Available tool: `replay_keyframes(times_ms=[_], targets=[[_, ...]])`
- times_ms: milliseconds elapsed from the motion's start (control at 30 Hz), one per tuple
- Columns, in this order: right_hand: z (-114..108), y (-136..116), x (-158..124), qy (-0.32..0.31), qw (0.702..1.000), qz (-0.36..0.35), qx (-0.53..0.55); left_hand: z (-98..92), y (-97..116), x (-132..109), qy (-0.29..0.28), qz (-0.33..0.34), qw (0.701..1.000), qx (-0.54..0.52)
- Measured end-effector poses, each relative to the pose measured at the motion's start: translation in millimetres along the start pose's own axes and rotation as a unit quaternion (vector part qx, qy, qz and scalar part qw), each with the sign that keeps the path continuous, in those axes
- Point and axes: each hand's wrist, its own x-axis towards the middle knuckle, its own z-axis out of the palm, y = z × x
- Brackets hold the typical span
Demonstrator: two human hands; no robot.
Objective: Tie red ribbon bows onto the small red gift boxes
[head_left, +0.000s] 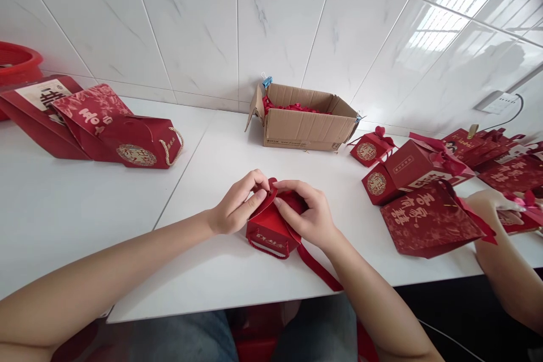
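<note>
A small red gift box (269, 227) with a rope handle and gold lettering on its side stands on the table in front of me. At the top of the box my left hand (240, 203) is closed in a pinch on a red ribbon (319, 269), whose loose end trails over the table towards the front edge. My right hand (313, 215) curls over the far right of the box, its thumb and forefinger pressed to the ribbon at the top. The fingers partly cover the spot where the ribbon crosses.
An open cardboard box (307, 129) holding red ribbon pieces stands by the wall. Larger red gift boxes (146, 144) sit at left near a red basket (19, 68). More gift boxes (428, 220) crowd the right, where another person's hand (492, 203) works.
</note>
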Motion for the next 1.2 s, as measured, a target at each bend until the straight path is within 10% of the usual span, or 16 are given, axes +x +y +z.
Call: replay_keyframes(times_ms=[433, 1200], targets=[[-4.6, -5.0, 1.0, 0.008, 0.981, 0.146, 0.129, 7.6, 9.8, -2.0, 0.096, -0.096, 0.988, -0.069], [-7.7, -12.1, 8.3, 0.039, 0.962, 0.222, 0.156, 15.6, 16.3, -10.8, 0.002, -0.123, 0.982, -0.144]])
